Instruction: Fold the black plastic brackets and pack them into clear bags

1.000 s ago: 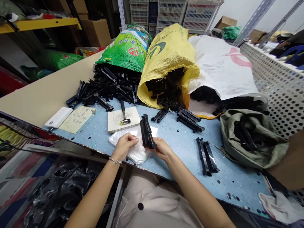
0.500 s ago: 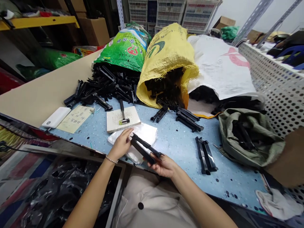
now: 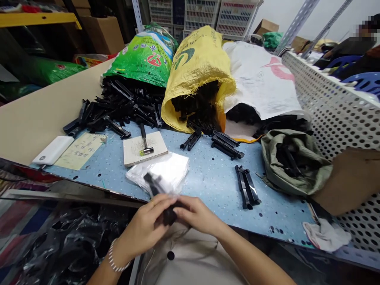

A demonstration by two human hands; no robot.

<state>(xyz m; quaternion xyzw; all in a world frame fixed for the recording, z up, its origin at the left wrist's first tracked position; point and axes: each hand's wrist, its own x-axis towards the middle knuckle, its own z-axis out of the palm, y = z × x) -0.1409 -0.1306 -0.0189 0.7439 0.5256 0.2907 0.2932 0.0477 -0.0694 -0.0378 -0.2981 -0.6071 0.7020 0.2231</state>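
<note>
My left hand [image 3: 148,223] and my right hand [image 3: 197,213] are together at the table's front edge, both closed around a long black plastic part [image 3: 153,185]. Motion blurs the part; its far end points away from me and its middle is partly hidden by my fingers. Beneath and beyond it lies a stack of clear plastic bags [image 3: 175,166]. A small hammer [image 3: 145,142] rests on a pale block [image 3: 130,156] just behind the bags. To the right, a pair of similar black parts [image 3: 247,188] lies side by side on the blue tabletop [image 3: 204,182].
Black parts spill from a green sack [image 3: 145,59], a yellow sack [image 3: 202,63] and a white sack [image 3: 261,79]. An olive cloth bag [image 3: 311,178] holds more. A white power bank [image 3: 53,150] and a handwritten note [image 3: 80,152] lie left. A person [image 3: 350,49] is at far right.
The black part has come down and closer to my body, its far end now pointing away. My left hand has shifted from its tip to close around its near end beside my right hand.
</note>
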